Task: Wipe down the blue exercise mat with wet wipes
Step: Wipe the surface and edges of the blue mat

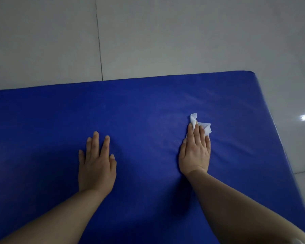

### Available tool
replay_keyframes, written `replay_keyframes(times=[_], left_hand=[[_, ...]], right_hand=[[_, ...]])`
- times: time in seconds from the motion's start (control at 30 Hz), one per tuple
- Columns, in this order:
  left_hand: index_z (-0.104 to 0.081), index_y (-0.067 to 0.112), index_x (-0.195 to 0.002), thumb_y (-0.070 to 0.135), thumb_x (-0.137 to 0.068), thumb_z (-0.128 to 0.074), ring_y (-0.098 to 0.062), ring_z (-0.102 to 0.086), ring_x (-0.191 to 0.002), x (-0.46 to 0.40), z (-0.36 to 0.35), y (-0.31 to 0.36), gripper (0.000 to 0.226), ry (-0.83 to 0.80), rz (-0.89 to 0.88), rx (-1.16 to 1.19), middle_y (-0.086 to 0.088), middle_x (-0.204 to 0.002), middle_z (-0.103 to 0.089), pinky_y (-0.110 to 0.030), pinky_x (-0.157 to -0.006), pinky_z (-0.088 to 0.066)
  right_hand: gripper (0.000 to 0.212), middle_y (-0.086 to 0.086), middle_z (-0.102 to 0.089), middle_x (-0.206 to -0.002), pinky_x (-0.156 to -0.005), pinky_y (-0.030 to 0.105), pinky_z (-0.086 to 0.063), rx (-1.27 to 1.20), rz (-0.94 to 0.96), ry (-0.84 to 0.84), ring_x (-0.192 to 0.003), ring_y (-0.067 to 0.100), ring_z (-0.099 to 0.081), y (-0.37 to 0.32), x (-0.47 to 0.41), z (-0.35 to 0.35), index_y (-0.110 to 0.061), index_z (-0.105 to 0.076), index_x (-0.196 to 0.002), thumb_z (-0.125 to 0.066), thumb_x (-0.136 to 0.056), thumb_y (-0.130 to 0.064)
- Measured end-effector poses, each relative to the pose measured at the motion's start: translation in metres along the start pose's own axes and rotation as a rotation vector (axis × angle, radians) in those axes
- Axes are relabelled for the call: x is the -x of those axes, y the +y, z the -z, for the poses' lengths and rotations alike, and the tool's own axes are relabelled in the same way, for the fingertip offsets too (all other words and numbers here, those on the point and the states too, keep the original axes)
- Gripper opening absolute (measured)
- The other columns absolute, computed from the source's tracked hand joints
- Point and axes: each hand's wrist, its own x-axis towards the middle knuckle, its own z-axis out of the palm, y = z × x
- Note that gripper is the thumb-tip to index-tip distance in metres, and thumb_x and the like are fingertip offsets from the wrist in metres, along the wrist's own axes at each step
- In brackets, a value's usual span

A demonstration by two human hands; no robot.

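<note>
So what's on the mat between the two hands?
Nothing: the head view shows bare blue mat between the left hand and the right hand pressing the wipe.

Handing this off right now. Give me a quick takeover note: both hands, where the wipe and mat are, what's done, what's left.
Left hand: flat on the blue mat, fingers straight, holding nothing, bracing.
Right hand: flat, fingers straight, pressing a crumpled white wet wipe onto the mat toward its right side; part of the wipe sticks out past the fingertips.
Mat lies on a pale tiled floor, far right corner in view.
Done: cannot tell how much is wiped; faint smears show near the wipe.
Left: keep wiping the mat. No wipe pack in view.
</note>
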Motion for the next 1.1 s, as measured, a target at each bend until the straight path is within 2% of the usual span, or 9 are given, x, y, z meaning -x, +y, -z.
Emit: replay_keyframes(times=[0.23, 0.4, 0.5, 0.6, 0.67, 0.77, 0.87, 0.93, 1.1], left_hand=[[-0.028, 0.014, -0.147, 0.03, -0.098, -0.021, -0.024, -0.011, -0.145, 0.027, -0.023, -0.006, 0.052, 0.152, -0.063, 0.029, -0.008, -0.158, -0.01, -0.046, -0.116, -0.009], [-0.021, 0.018, -0.15, 0.029, -0.098, -0.022, -0.016, 0.004, -0.145, 0.026, -0.03, -0.008, 0.053, 0.204, -0.081, 0.017, -0.006, -0.159, -0.002, -0.039, -0.117, 0.004], [-0.012, 0.021, -0.152, 0.03, -0.099, -0.023, -0.017, 0.01, -0.146, 0.025, -0.025, -0.009, 0.054, 0.175, -0.083, 0.035, -0.003, -0.16, 0.008, -0.036, -0.116, 0.01], [-0.016, 0.021, -0.152, 0.031, -0.1, -0.027, -0.016, 0.01, -0.146, 0.029, -0.02, -0.013, 0.053, 0.155, -0.124, 0.114, -0.002, -0.16, 0.007, -0.036, -0.116, 0.008], [-0.017, 0.019, -0.151, 0.033, -0.099, -0.024, -0.015, 0.01, -0.145, 0.04, -0.023, -0.018, 0.054, 0.167, -0.142, 0.099, -0.002, -0.159, 0.006, -0.037, -0.117, 0.007], [-0.017, 0.017, -0.151, 0.037, -0.096, -0.014, -0.015, 0.01, -0.144, 0.058, -0.029, -0.02, 0.059, 0.178, -0.142, 0.058, -0.002, -0.158, 0.006, -0.039, -0.117, 0.006], [-0.017, 0.016, -0.15, 0.038, -0.093, -0.006, -0.015, 0.01, -0.144, 0.057, -0.032, -0.021, 0.062, 0.184, -0.142, 0.07, -0.002, -0.157, 0.005, -0.04, -0.118, 0.004], [-0.016, 0.016, -0.149, 0.037, -0.098, -0.003, -0.017, 0.006, -0.145, 0.054, -0.033, -0.021, 0.057, 0.195, -0.145, 0.072, -0.004, -0.158, 0.002, -0.042, -0.118, 0.002], [-0.026, 0.013, -0.148, 0.038, -0.09, -0.005, -0.019, -0.002, -0.146, 0.055, -0.031, -0.021, 0.066, 0.188, -0.159, 0.083, -0.006, -0.158, -0.007, -0.042, -0.118, -0.001]], right_hand=[[0.057, -0.006, -0.005, -0.16, -0.116, 0.026, 0.01, 0.015, 0.049, 0.062, -0.147, 0.011, 0.002, 0.007, -0.002, -0.01, -0.022, -0.009, -0.152, -0.012, -0.097, -0.034], [0.056, 0.001, -0.014, -0.159, -0.119, 0.037, -0.003, 0.021, -0.033, 0.026, -0.147, 0.019, -0.007, -0.01, 0.008, -0.001, -0.017, -0.005, -0.153, -0.022, -0.1, -0.021], [0.073, 0.003, -0.027, -0.151, -0.119, 0.04, -0.006, -0.005, 0.336, 0.043, -0.139, 0.025, -0.025, -0.063, 0.055, -0.002, -0.012, -0.006, -0.152, -0.035, -0.086, -0.008], [0.067, -0.001, -0.015, -0.158, -0.119, 0.043, -0.008, -0.074, 0.767, -0.218, -0.146, 0.02, -0.006, -0.095, 0.107, -0.02, -0.019, -0.007, -0.153, -0.032, -0.09, -0.016], [0.067, -0.001, -0.02, -0.156, -0.117, 0.038, -0.018, -0.138, 0.819, -0.234, -0.144, 0.017, -0.012, -0.088, 0.1, -0.017, -0.021, -0.007, -0.153, -0.035, -0.092, -0.014], [0.073, 0.007, -0.034, -0.142, -0.1, 0.033, -0.037, -0.199, 0.454, 0.043, -0.122, 0.025, -0.041, -0.047, 0.065, -0.006, -0.024, -0.012, -0.152, -0.039, -0.086, -0.005], [0.061, 0.007, -0.024, -0.155, -0.116, 0.038, -0.017, -0.169, -0.186, 0.14, -0.143, 0.024, -0.016, 0.006, 0.03, 0.009, -0.019, -0.003, -0.153, -0.028, -0.098, -0.013], [0.058, 0.002, -0.015, -0.159, -0.118, 0.041, -0.008, -0.123, -0.31, 0.105, -0.146, 0.019, -0.008, 0.004, 0.03, 0.009, -0.019, 0.001, -0.152, -0.025, -0.1, -0.017], [0.063, -0.005, -0.022, -0.157, -0.117, 0.042, -0.02, -0.071, 0.469, 0.055, -0.145, 0.019, -0.015, -0.088, 0.098, -0.029, -0.021, -0.011, -0.153, -0.024, -0.091, -0.02]])
